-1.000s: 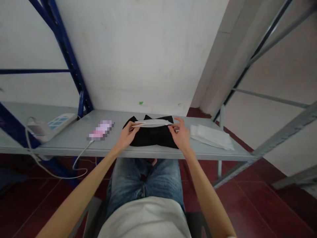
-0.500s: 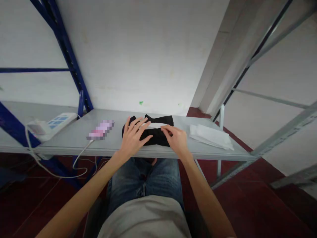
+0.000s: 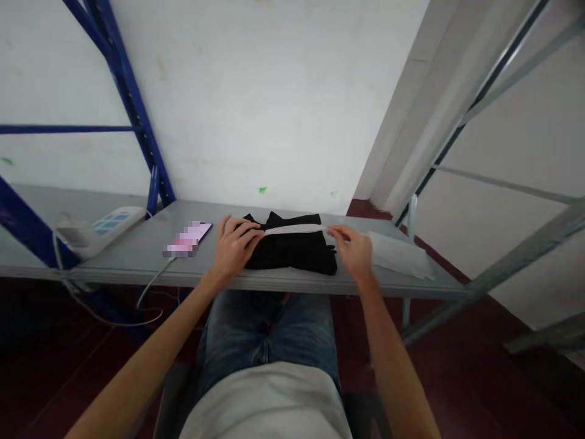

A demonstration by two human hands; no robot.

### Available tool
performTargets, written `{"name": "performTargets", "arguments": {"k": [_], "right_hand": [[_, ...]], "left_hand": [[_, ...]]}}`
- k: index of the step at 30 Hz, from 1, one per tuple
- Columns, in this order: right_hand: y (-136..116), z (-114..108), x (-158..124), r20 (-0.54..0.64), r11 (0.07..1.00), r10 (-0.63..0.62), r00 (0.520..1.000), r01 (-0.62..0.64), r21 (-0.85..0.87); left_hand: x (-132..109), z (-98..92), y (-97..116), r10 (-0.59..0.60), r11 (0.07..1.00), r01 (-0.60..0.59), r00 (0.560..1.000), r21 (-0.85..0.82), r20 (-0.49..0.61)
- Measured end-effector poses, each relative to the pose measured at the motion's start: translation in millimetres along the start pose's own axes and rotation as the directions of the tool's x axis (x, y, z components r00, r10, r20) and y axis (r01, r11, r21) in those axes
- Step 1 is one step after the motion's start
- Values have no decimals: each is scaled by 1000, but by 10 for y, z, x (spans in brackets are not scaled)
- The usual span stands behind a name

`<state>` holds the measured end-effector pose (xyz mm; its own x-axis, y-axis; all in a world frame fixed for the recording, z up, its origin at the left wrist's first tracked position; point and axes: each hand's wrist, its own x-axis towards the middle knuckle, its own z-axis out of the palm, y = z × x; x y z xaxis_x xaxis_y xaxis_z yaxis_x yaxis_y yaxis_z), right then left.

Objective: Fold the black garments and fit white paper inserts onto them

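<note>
A folded black cloth item (image 3: pixel 292 253), perhaps a garment, lies on the grey shelf top in front of me. Across it runs a narrow white strip (image 3: pixel 295 229), drawn out between my hands. The strip's left end is pinched by my left hand (image 3: pixel 235 244), at the cloth's left side. My right hand (image 3: pixel 351 247) grips the right end between thumb and fingers, just past the cloth's right edge. Whether the strip is paper or fabric I cannot tell.
A phone (image 3: pixel 189 239) with a pink screen lies on the left, its white cable (image 3: pixel 153 286) hanging over the front edge. Farther left is a white power strip (image 3: pixel 114 225). White sheets (image 3: pixel 400 255) lie right of my right hand. Blue rack posts (image 3: pixel 132 103) stand at the left.
My right hand has moved right, past the cloth, stretching the white strip out. My left hand has drawn slightly left and closed on its other end. More of the black cloth shows.
</note>
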<state>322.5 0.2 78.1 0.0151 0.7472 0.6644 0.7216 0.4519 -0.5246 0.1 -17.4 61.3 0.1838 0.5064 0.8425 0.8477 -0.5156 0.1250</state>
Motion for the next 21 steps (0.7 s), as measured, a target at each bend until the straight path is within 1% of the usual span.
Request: {"name": "performTargets", "arguments": {"k": [1,2,3,5,7,9,11,13,15,17,19,21], "right_hand": [[40,-36,9,-2,999,36,999,-36,14],[50,-58,6,21,998,55,998,-56,43],[31,-62,-7,70,994,55,996,-61,86],[-80,-15,-58,219,981,-5,976,-38,191],[-233,93,-117,342,961,-107,934,10,276],[-350,221,-154,382,954,-183,906,69,293],[-371,320,-155,355,959,-192,915,97,268],[-274,355,-118,284,969,-140,949,73,235],[-76,328,-43,180,977,-59,982,20,214],[185,274,75,66,980,17,998,-30,195],[458,230,236,-34,982,78,996,-71,175],[692,212,419,-84,979,150,985,-136,153]], "left_hand": [[-10,0,-28,-14,1000,14,1000,7,3],[-21,4,-37,-26,1000,26,1000,8,11],[-32,13,-24,-37,999,37,999,4,22],[-54,42,56,-48,999,49,997,-18,56],[-73,82,184,-27,998,32,995,-51,94],[-94,128,314,24,996,-12,991,-92,128],[-119,170,406,77,990,-58,985,-128,154],[-143,204,441,97,986,-71,981,-148,170],[-166,230,420,92,987,-64,978,-150,189],[-184,250,363,81,989,-51,973,-139,218],[-200,269,295,72,992,-42,963,-119,258],[-214,285,241,68,995,-41,952,-94,297]]}}
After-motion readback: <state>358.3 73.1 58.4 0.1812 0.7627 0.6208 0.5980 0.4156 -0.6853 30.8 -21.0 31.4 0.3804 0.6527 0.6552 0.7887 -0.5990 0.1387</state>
